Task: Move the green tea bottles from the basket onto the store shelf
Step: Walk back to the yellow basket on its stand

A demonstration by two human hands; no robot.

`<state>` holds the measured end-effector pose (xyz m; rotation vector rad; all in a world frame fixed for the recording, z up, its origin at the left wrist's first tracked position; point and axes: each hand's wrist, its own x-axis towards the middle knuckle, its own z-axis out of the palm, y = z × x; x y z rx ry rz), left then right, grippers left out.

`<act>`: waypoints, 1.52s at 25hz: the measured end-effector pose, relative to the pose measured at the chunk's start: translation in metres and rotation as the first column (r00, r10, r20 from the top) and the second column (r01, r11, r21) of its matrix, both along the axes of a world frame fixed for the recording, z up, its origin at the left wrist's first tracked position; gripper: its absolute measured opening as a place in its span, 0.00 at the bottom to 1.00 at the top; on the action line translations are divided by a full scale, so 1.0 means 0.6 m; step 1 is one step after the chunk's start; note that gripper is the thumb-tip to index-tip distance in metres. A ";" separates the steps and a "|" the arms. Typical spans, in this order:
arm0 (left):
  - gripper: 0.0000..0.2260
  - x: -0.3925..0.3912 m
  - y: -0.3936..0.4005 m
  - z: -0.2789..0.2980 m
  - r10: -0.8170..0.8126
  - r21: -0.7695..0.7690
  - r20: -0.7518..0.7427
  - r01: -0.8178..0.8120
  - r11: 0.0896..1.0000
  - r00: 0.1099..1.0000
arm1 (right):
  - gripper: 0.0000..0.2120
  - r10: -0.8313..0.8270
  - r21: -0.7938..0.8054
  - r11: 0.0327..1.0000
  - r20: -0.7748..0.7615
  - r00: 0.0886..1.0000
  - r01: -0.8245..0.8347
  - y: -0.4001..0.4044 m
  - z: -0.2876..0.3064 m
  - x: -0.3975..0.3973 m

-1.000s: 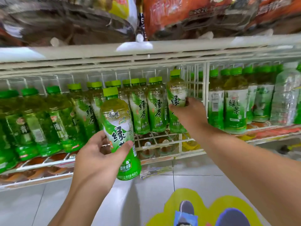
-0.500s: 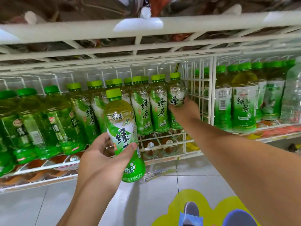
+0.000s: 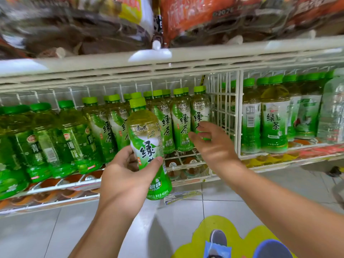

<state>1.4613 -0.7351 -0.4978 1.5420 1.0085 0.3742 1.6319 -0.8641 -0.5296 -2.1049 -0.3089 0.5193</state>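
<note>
The right hand (image 3: 214, 144) has come away from the rightmost green tea bottle (image 3: 200, 116) of the row, which it gripped half a second ago. That bottle now stands upright on the store shelf (image 3: 186, 159), just beside the white wire divider (image 3: 226, 108) at the right end of its bay. The right hand is blurred by motion; its fingers appear loosely spread and hold nothing, though one fingertip may still overlap the bottle's lower label, and contact cannot be settled. By this reading one placement is finished and the hand is free for the next.

The left hand (image 3: 128, 175) grips a second green tea bottle (image 3: 149, 146) around its middle, thumb across the label, in front of the shelf's front edge and above the floor (image 3: 186, 220). It has stayed at about the same height and is not yet on the shelf. Judged from the row, it will probably go into the front of this same bay, where the wire base shows bare near the front edge.

Hidden or unclear: the basket named in the task is out of view, so the number of bottles left cannot be told. The depth of the row behind the front bottles is masked. The packets on the upper shelf (image 3: 186, 53) are smeared and unreadable. The feet on the yellow floor sticker (image 3: 232, 237) are cut off by the lower edge.
</note>
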 end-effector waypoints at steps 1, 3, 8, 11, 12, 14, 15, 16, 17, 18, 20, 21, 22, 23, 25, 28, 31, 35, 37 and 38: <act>0.10 0.002 -0.003 0.007 0.001 -0.004 -0.001 -0.001 1.000 1.000 | 0.19 0.026 0.095 0.995 -0.051 0.998 -0.021 0.000 0.015 -0.026; 0.09 0.009 -0.009 0.017 -0.015 -0.005 0.019 0.015 1.000 1.000 | 0.11 0.105 0.252 0.966 -0.164 0.981 -0.061 0.008 0.036 -0.065; 0.09 0.016 -0.018 0.023 -0.107 0.109 -0.011 0.108 0.988 0.994 | 0.08 0.264 0.358 0.923 -0.330 0.906 -0.139 0.031 0.046 -0.091; 0.13 0.009 -0.017 0.018 -0.231 0.213 -0.119 0.252 0.944 0.966 | 0.10 0.178 0.273 0.958 -0.319 0.931 -0.090 0.038 0.040 -0.090; 0.15 0.005 -0.014 0.015 -0.286 0.236 -0.172 0.321 0.917 0.943 | 0.10 0.163 0.254 0.964 -0.313 0.935 -0.083 0.038 0.037 -0.091; 0.26 -0.006 -0.003 0.004 -0.368 0.302 -0.346 0.474 0.827 0.863 | 0.13 0.140 0.205 0.975 -0.277 0.951 -0.084 0.034 0.033 -0.087; 0.32 -0.012 0.003 -0.002 -0.364 0.342 -0.438 0.527 0.778 0.822 | 0.15 0.122 0.160 0.984 -0.247 0.961 -0.084 0.031 0.031 -0.083; 0.36 -0.017 0.007 -0.007 -0.332 0.396 -0.496 0.550 0.736 0.802 | 0.18 0.096 0.113 0.991 -0.219 0.971 -0.073 0.027 0.032 -0.078; 0.38 -0.020 0.011 -0.012 -0.295 0.464 -0.521 0.556 0.689 0.801 | 0.19 0.072 0.081 0.995 -0.201 0.977 -0.057 0.023 0.034 -0.073; 0.38 -0.021 0.013 -0.016 -0.262 0.530 -0.534 0.560 0.637 0.804 | 0.20 0.048 0.073 0.997 -0.198 0.979 -0.034 0.020 0.036 -0.068; 0.38 -0.019 0.016 -0.025 -0.210 0.622 -0.560 0.575 0.532 0.801 | 0.19 -0.008 0.069 0.997 -0.201 0.980 0.022 0.016 0.040 -0.053; 0.37 -0.018 0.019 -0.031 -0.181 0.652 -0.572 0.578 0.490 0.800 | 0.19 -0.041 0.057 0.997 -0.187 0.982 0.052 0.016 0.042 -0.044; 0.36 -0.017 0.022 -0.038 -0.152 0.673 -0.581 0.577 0.462 0.799 | 0.19 -0.074 0.046 0.996 -0.167 0.983 0.082 0.016 0.044 -0.034; 0.36 -0.017 0.026 -0.044 -0.123 0.686 -0.592 0.578 0.442 0.797 | 0.20 -0.103 0.040 0.993 -0.151 0.983 0.111 0.015 0.045 -0.022; 0.35 -0.020 0.032 -0.053 -0.074 0.701 -0.611 0.582 0.413 0.788 | 0.24 -0.159 0.040 0.985 -0.133 0.978 0.166 0.014 0.045 -0.002; 0.35 -0.025 0.036 -0.063 -0.033 0.721 -0.619 0.585 0.371 0.784 | 0.28 -0.269 0.038 0.961 -0.090 0.959 0.273 0.019 0.036 0.021; 0.36 -0.021 0.036 -0.065 -0.013 0.718 -0.634 0.595 0.362 0.773 | 0.24 -0.274 -0.038 0.960 0.070 0.959 0.277 0.025 0.022 0.040; 0.36 -0.018 0.035 -0.068 0.009 0.723 -0.636 0.592 0.356 0.771 | 0.21 -0.300 -0.054 0.949 0.155 0.941 0.311 0.024 0.006 0.068; 0.36 -0.020 0.033 -0.070 0.000 0.731 -0.621 0.579 0.361 0.784 | 0.32 -0.304 -0.208 0.917 0.187 0.934 0.340 0.027 -0.001 0.081; 0.36 -0.021 0.033 -0.071 -0.004 0.734 -0.614 0.573 0.365 0.789 | 0.34 -0.287 -0.299 0.889 0.224 0.931 0.346 0.029 -0.007 0.087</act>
